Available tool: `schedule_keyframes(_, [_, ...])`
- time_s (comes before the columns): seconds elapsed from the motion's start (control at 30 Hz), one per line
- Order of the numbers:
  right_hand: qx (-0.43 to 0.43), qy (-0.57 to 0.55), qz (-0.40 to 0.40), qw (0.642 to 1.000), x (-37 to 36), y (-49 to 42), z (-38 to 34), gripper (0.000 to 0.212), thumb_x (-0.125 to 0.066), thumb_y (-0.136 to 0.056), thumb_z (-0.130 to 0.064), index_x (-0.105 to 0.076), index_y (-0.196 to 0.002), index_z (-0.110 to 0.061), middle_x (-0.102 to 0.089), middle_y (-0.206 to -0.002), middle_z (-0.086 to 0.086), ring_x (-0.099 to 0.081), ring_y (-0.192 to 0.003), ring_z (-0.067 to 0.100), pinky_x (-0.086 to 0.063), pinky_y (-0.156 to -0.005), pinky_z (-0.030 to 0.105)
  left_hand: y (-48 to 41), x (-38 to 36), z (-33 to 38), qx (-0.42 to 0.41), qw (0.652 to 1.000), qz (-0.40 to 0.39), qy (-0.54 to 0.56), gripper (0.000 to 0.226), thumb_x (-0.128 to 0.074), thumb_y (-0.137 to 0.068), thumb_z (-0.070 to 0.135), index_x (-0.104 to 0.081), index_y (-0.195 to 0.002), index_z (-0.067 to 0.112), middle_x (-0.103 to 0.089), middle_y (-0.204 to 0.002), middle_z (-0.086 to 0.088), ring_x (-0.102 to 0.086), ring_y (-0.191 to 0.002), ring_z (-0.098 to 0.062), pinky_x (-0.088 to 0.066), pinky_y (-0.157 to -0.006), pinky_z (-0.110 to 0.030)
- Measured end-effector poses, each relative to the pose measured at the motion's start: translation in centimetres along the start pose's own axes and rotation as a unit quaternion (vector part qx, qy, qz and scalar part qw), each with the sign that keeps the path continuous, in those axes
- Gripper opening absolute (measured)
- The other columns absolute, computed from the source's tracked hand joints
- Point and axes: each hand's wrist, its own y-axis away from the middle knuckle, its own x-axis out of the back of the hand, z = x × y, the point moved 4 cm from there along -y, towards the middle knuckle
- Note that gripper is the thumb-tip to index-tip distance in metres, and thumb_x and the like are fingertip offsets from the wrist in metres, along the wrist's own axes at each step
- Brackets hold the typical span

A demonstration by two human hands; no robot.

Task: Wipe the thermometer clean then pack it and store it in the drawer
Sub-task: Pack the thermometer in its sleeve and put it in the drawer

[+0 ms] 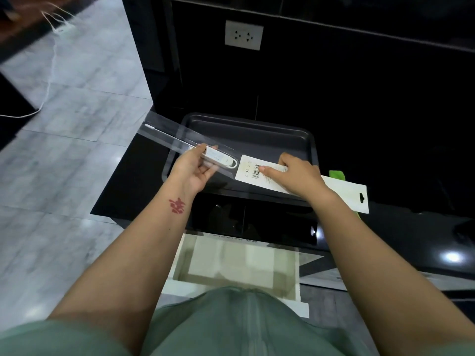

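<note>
My left hand [191,167] grips the white thermometer [221,158] inside its long clear plastic sleeve [169,136], which slants up to the left past the counter edge. My right hand [293,173] presses down on the white card package [308,182], thumb near its barcode end. The package lies across the front rim of a dark tray [246,129]. The thermometer's head end touches the package's left end. Below the counter, the white drawer [236,265] stands pulled out, with pale flat items inside.
A green cloth [336,174] peeks out behind the package at the right. The glossy black counter [398,227] runs rightward. A wall socket [243,34] sits on the dark back panel. White cables [51,68] trail over the grey tiled floor at left.
</note>
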Motion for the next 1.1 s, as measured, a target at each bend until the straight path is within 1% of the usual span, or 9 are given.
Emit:
schedule_keyframes(0.17, [-0.008,-0.008,0.023,1.000,-0.1,-0.2,-0.2,0.052,-0.043,-0.082,-0.075,-0.044,-0.085,-0.024,-0.059,-0.078,-0.006,-0.051,-0.085,0.024,-0.032,-0.090,0.042,0.7,-0.6,-0.5,0.005,1.000,-0.020,0.018,0.009,-0.054,-0.099,0.016,-0.058,-0.096,0.008,-0.072,-0.108,-0.009,-0.067,-0.103,-0.025,-0.058,-0.079,-0.035])
schedule_keyframes(0.27, [-0.015,0.001,0.048,0.999,0.1,-0.2,-0.1,0.053,-0.043,-0.082,-0.076,-0.045,-0.089,-0.023,-0.061,-0.084,-0.004,-0.050,-0.084,0.022,-0.032,-0.090,0.042,0.9,-0.9,-0.8,0.009,0.999,-0.031,0.023,0.014,-0.054,-0.098,0.014,-0.059,-0.105,0.002,-0.070,-0.116,-0.014,-0.067,-0.107,-0.028,-0.059,-0.081,-0.036])
schedule_keyframes(0.43, [-0.025,0.012,0.064,0.998,0.0,-0.3,-0.7,0.054,-0.042,-0.082,-0.076,-0.045,-0.092,-0.023,-0.061,-0.084,-0.003,-0.054,-0.086,0.025,-0.031,-0.091,0.043,1.3,-2.0,-1.6,0.019,0.998,-0.048,0.034,0.016,-0.052,-0.099,0.010,-0.053,-0.112,0.002,-0.068,-0.115,-0.016,-0.068,-0.094,-0.029,-0.058,-0.051,-0.029])
schedule_keyframes(0.57, [-0.036,0.012,0.055,0.998,-0.6,-0.6,-0.8,0.052,-0.041,-0.083,-0.076,-0.049,-0.098,-0.027,-0.066,-0.097,0.000,-0.058,-0.102,0.028,-0.028,-0.086,0.042,1.5,-2.7,-2.4,0.025,0.998,-0.060,0.005,0.032,-0.050,-0.100,0.011,-0.049,-0.129,-0.001,-0.068,-0.119,-0.016,-0.071,-0.063,-0.019,-0.057,-0.051,-0.029])
schedule_keyframes(0.63, [-0.035,0.012,0.044,0.998,-0.8,-0.6,-1.0,0.051,-0.042,-0.085,-0.073,-0.054,-0.107,-0.029,-0.063,-0.114,0.003,-0.050,-0.115,0.029,-0.029,-0.090,0.043,1.7,-2.9,-2.9,0.035,0.997,-0.066,-0.004,0.026,-0.051,-0.100,0.013,-0.052,-0.122,0.001,-0.071,-0.105,-0.016,-0.071,-0.055,-0.017,-0.060,-0.055,-0.033])
schedule_keyframes(0.73, [-0.038,-0.012,0.020,0.999,-1.1,-0.7,-1.3,0.043,-0.044,-0.088,-0.067,-0.059,-0.106,-0.031,-0.061,-0.118,0.000,-0.045,-0.120,0.028,-0.028,-0.095,0.044,2.0,-3.0,-3.7,0.055,0.995,-0.084,-0.012,0.017,-0.052,-0.100,0.021,-0.056,-0.101,0.004,-0.072,-0.078,-0.010,-0.073,-0.060,-0.020,-0.060,-0.065,-0.039])
schedule_keyframes(0.83, [-0.062,-0.070,-0.014,0.996,-1.2,-1.0,-1.1,0.036,-0.050,-0.088,-0.063,-0.057,-0.088,-0.027,-0.064,-0.097,-0.008,-0.056,-0.101,0.022,-0.032,-0.092,0.040,2.5,-2.9,-4.3,0.074,0.991,-0.114,-0.015,0.024,-0.052,-0.098,0.035,-0.058,-0.098,0.012,-0.072,-0.101,-0.015,-0.074,-0.085,-0.028,-0.061,-0.067,-0.042])
schedule_keyframes(0.93, [-0.082,-0.106,-0.032,0.990,-1.1,-1.3,-0.4,0.040,-0.055,-0.085,-0.063,-0.052,-0.075,-0.024,-0.058,-0.080,-0.011,-0.058,-0.088,0.020,-0.040,-0.091,0.039,2.5,-2.4,-3.8,0.075,0.989,-0.129,-0.001,0.034,-0.050,-0.095,0.050,-0.059,-0.104,0.018,-0.071,-0.110,-0.017,-0.070,-0.098,-0.035,-0.056,-0.083,-0.051])
schedule_keyframes(1.1, [-0.083,-0.102,-0.031,0.991,-0.2,-1.2,0.7,0.043,-0.061,-0.081,-0.063,-0.052,-0.074,-0.021,-0.062,-0.081,-0.007,-0.060,-0.088,0.020,-0.042,-0.093,0.041,1.2,0.0,-0.8,0.027,0.987,-0.088,0.131,0.074,-0.041,-0.089,0.069,-0.045,-0.133,0.010,-0.067,-0.121,-0.017,-0.066,-0.106,-0.043,-0.050,-0.093,-0.058])
